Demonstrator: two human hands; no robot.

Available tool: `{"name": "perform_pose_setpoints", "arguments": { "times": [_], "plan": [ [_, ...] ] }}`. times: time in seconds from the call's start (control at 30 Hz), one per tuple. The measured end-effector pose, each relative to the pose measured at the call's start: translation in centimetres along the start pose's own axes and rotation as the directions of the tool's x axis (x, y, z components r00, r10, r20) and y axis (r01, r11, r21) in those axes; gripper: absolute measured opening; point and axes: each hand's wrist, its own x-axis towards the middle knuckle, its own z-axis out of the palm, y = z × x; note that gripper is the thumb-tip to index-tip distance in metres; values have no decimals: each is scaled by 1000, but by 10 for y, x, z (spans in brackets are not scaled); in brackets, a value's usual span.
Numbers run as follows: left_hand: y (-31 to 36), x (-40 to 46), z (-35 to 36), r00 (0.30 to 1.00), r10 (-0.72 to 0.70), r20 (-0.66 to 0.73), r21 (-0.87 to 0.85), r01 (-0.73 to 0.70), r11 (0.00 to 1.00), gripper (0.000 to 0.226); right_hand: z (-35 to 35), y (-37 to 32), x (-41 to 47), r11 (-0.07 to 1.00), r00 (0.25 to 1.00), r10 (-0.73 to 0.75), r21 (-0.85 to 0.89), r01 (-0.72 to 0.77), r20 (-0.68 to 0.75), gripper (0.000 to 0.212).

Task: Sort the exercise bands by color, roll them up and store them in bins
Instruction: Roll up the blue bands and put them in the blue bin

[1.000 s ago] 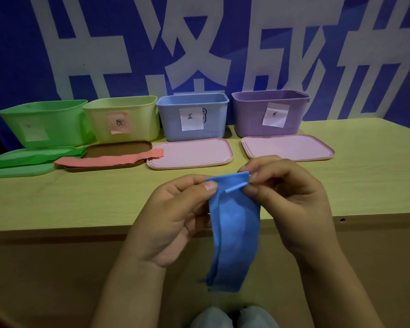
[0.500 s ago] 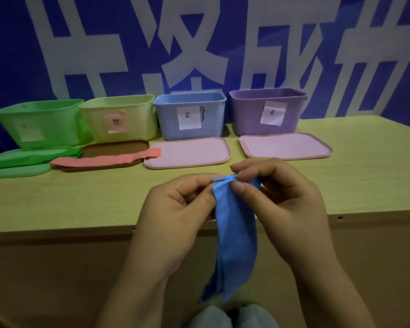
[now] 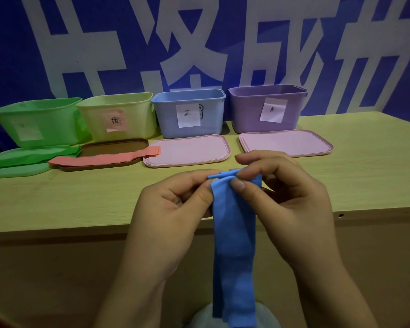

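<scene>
A blue exercise band (image 3: pixel 233 245) hangs down in front of the table's near edge. Its top end is folded over, and both hands pinch it there: my left hand (image 3: pixel 173 209) from the left and my right hand (image 3: pixel 287 204) from the right. A pink band (image 3: pixel 104 158) lies flat across a brown lid (image 3: pixel 114 147). A green band (image 3: pixel 31 156) lies on a green lid at the far left. Four open bins stand in a row at the back: green (image 3: pixel 37 120), yellow (image 3: pixel 118 114), blue (image 3: pixel 187 112) and purple (image 3: pixel 268 106).
Two pink lids (image 3: pixel 187 150) (image 3: pixel 285 142) lie flat in front of the blue and purple bins. The wooden table (image 3: pixel 365 166) has bare surface on the right. A blue banner with white characters hangs behind the bins.
The blue band's top end has been folded over more tightly between my fingertips. Both hands stay above the table's near edge.
</scene>
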Motion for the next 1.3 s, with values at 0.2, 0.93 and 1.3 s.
{"name": "perform_pose_setpoints", "arguments": {
  "times": [0.2, 0.93, 1.3],
  "plan": [
    [0, -1, 2, 1000, 20, -12, -31, -20, 999, 25, 1, -1, -2, 997, 999, 33, 70, -31, -39, 7],
    [1, -2, -5, 989, 83, 120, 75, -92, 993, 36, 2, 3, -3, 997, 997, -63, -39, 62, -36, 5],
    [-3, 1, -8, 995, 60, 78, -26, -58, 998, 25, -1, 1, -3, 992, 992, -120, -34, 120, -23, 8]
  ]
}}
